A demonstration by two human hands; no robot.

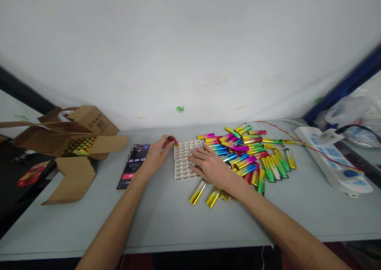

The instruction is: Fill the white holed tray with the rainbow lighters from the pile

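A white slotted tray (183, 171) lies on the grey table (166, 218) in front of me. My left hand (156, 156) pinches a small shiny lighter (172, 140), red and gold, at the tray's top left corner. My right hand (210, 165) rests flat with fingers spread on the tray's right side. A heap of several metallic rainbow-coloured lighters (250, 153) spreads to the right of the tray. Two gold ones (204, 194) lie near my right wrist.
A phone (132, 166) showing a running timer lies left of the tray. An open cardboard box (73, 141) with more lighters stands at the far left. A white power strip (333, 161) with wires sits at the right. A white wall rises behind the table.
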